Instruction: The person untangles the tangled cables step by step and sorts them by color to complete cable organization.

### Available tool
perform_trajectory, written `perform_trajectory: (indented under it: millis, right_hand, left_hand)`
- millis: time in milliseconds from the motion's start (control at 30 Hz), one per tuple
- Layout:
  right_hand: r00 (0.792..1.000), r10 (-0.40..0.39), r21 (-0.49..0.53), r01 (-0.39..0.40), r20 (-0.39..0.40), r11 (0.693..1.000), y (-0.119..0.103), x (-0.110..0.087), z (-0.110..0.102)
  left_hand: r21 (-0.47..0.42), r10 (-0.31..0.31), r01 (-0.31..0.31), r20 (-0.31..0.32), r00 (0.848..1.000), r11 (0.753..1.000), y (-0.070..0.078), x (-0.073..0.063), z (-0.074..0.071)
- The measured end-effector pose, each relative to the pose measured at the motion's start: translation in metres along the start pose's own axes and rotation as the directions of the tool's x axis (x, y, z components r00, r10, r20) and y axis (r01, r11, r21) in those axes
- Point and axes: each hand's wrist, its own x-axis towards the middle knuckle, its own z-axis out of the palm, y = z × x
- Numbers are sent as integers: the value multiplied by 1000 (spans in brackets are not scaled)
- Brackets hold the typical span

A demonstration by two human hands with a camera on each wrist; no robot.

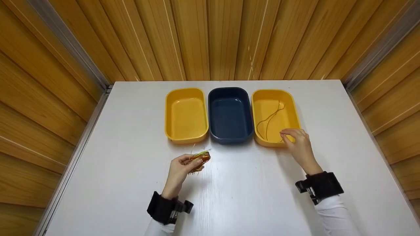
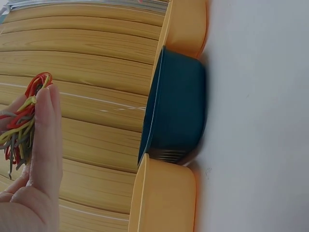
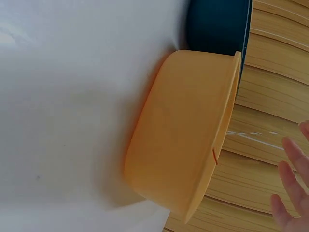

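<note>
My left hand grips a bundle of thin wires above the table, in front of the left and dark blue bins. Red, yellow and grey strands of it show in the left wrist view. Over the near right corner of the right yellow bin is my right hand. Its fingers look spread and bare in the right wrist view, with nothing seen between them. A thin looped wire lies inside that bin. One reddish wire end pokes over the bin's rim.
A dark blue bin stands between the right yellow bin and a left yellow bin, all in a row on the white table. Wood-patterned panels enclose the table at the back and sides.
</note>
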Motion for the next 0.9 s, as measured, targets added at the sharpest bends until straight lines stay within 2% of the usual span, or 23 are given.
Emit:
perform_trajectory:
  millis: [500,733,900]
  right_hand:
    - [995,-81,58,85,-66,995,-32,-5,-6]
    - [994,-85,102,92,-72,990,-44,-8,-6]
    - [993,-85,174,97,-79,980,-51,-12,-3]
  left_hand:
    - [2,25,-25,68,997,1000,8,4,16]
    - [-1,40,-40,118,992,999,9,5,24]
    - [-5,43,-42,138,990,999,8,5,30]
